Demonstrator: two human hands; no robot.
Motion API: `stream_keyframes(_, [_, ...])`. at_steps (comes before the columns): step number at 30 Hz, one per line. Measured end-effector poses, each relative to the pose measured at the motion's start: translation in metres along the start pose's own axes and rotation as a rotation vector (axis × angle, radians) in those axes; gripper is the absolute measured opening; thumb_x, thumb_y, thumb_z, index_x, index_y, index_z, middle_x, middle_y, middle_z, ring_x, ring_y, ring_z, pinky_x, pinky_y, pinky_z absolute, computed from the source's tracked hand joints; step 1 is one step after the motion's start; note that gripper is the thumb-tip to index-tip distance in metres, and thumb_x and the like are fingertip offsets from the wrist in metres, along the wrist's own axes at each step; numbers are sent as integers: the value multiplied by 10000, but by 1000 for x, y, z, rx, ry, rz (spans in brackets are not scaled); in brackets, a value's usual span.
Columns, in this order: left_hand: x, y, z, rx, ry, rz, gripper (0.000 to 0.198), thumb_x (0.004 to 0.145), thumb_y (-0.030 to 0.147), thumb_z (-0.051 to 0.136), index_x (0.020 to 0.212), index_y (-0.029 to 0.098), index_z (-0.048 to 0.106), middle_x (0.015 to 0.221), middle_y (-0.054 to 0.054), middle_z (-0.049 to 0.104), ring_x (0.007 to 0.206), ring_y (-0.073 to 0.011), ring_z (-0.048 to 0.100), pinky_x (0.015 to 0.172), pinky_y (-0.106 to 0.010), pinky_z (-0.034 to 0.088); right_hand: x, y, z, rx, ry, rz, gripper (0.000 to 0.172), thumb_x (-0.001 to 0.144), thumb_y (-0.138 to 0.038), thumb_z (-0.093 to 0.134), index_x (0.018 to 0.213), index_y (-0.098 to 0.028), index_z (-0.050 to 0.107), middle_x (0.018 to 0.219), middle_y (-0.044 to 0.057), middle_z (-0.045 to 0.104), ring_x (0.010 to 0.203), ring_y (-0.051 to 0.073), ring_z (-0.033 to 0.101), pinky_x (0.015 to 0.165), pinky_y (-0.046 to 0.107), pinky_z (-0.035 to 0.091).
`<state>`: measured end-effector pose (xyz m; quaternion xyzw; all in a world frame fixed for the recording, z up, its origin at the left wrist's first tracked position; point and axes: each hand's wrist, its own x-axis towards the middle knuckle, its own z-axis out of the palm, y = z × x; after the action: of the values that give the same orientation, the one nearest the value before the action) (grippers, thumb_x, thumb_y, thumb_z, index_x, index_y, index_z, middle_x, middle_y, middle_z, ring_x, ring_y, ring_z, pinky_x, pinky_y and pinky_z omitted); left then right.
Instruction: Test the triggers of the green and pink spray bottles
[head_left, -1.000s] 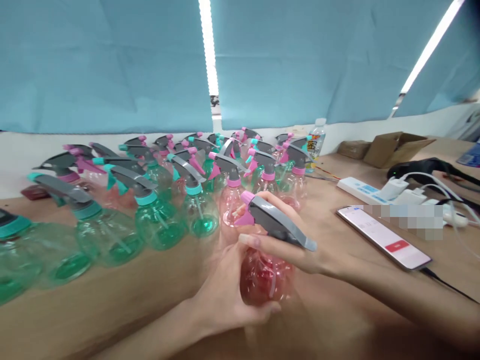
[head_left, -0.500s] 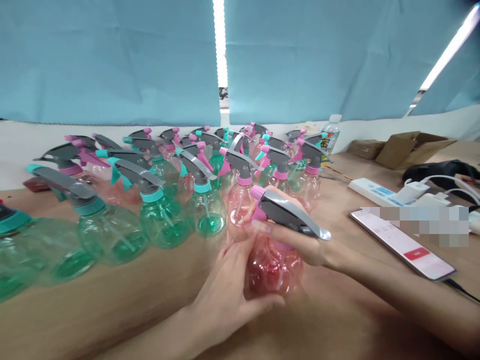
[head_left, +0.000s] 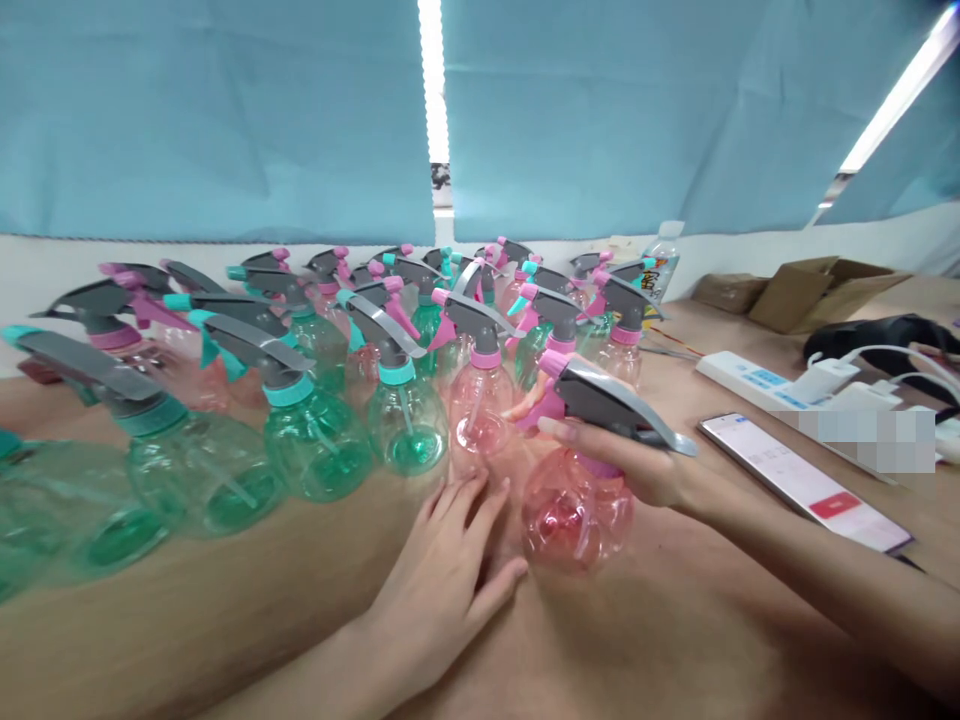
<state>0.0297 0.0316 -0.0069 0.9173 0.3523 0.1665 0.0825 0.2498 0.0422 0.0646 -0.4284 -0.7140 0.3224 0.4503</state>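
Note:
A pink see-through spray bottle [head_left: 576,518] with a grey and pink trigger head is gripped around its neck by my right hand [head_left: 622,455]. The bottle tilts slightly, its nozzle pointing to the upper left. My left hand [head_left: 450,560] rests with fingers spread on the table, just left of that bottle and apart from it. Ahead of my left hand stand a pink spray bottle [head_left: 482,400] and a clear green one with a teal collar [head_left: 407,425]. A greener spray bottle [head_left: 319,440] is farther left.
Several more spray bottles, green and pink, crowd the table's back and left. To the right lie a phone [head_left: 806,480], a white power strip [head_left: 750,380] with plugs and cables, and an open cardboard box [head_left: 814,290]. A drink bottle [head_left: 664,260] stands at the back.
My left hand has come off the pink spray bottle and now lies on the table. My right hand has shifted rightward with the bottle. The view has moved slightly.

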Motion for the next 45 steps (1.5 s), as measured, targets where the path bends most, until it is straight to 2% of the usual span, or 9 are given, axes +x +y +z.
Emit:
stream_keyframes(4, [1,1,0,44,-12,20,495,917,365,538,1353,143,462,1407,-189,450,1300,-357,391,1019,-559,350,-1,-1,2,62,-36,28,146,826,-364,626,872,-227,606,847,10,615,792,171,594,760,326,497])
stream_keyframes(8, [2,3,0,64,-43,18,458,907,365,551,1312,155,514,1414,-187,449,1305,-361,391,1015,-561,356,-2,-1,4,92,-28,48,214,827,-339,633,1016,-240,632,900,25,659,941,207,628,861,358,503])
stream_keyframes(13, [4,4,-1,57,-49,23,417,904,356,550,1265,147,561,1414,-193,449,1308,-368,388,1013,-567,357,-4,0,6,107,-37,92,211,844,-309,605,1042,-244,633,836,21,662,833,200,639,786,361,520])
stream_keyframes(18, [4,3,0,53,-23,23,397,904,361,548,1254,174,571,1402,-160,472,1303,-355,395,1019,-549,355,-3,-2,8,64,17,46,231,831,-305,594,1057,-267,626,825,11,658,756,185,628,724,354,529])
stream_keyframes(25, [6,5,-1,73,-44,28,377,908,357,539,1219,152,592,1390,-180,479,1300,-358,399,1016,-555,360,-6,5,8,-27,110,85,217,786,-452,640,836,-247,588,692,-6,562,658,184,586,622,353,523])
stream_keyframes(29, [6,5,-1,73,-40,27,379,904,360,546,1225,162,588,1369,-165,507,1292,-351,413,1019,-547,363,-7,7,8,3,77,66,239,800,-478,626,864,-253,577,723,-3,570,655,175,574,617,346,515])
stream_keyframes(34, [4,4,0,59,-24,33,376,903,357,546,1228,172,584,1360,-153,518,1289,-348,414,1018,-547,359,-8,8,8,-29,117,65,272,791,-504,631,887,-251,599,720,0,575,643,166,570,606,325,503])
stream_keyframes(40, [6,5,-1,83,-52,34,393,912,367,529,1228,141,590,1361,-181,510,1292,-360,409,1015,-560,361,-7,6,8,-26,115,59,253,796,-485,632,879,-249,591,752,0,566,652,154,543,600,302,483])
stream_keyframes(45, [7,6,-2,64,-44,35,391,902,351,550,1221,129,594,1353,-188,515,1284,-365,418,1017,-554,360,-4,-1,9,60,45,45,186,820,-393,616,941,-260,568,782,-8,580,696,151,551,631,283,475])
